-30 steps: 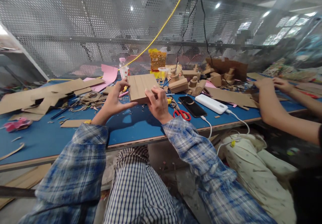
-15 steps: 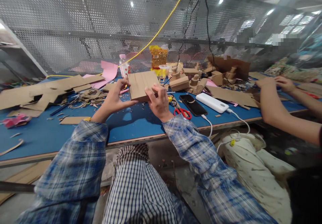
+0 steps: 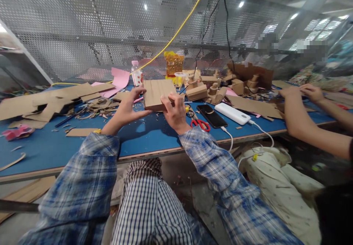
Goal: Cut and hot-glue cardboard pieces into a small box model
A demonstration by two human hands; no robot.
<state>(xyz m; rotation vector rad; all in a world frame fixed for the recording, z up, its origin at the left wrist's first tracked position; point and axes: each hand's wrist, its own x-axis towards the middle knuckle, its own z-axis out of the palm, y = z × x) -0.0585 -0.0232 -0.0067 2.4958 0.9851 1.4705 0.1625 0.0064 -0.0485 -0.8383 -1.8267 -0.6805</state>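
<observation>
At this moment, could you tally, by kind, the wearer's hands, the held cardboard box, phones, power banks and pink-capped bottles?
Hands: 2 (left hand, right hand)
Cardboard box: 1
Phone: 1
Power bank: 1
Pink-capped bottle: 1
Total: 6

Indoor workshop bay, blue-topped worktable set against a perforated metal screen.
The back is closed off by a tall grey perforated sheet-metal screen (image 3: 68, 24), crossed by a horizontal metal rail (image 3: 215, 46) and bordered at left by a slanted pale metal post (image 3: 30, 58). The long worktable with a flat blue top (image 3: 55, 147) is edged by a thin light-brown strip (image 3: 150, 155). Below it, a dull grey floor (image 3: 202, 193) is partly seen, littered with small scraps. Bright multi-pane windows (image 3: 322, 28) are set at upper right, blurred; small round white ceiling lights (image 3: 241, 4) are scattered above.
</observation>
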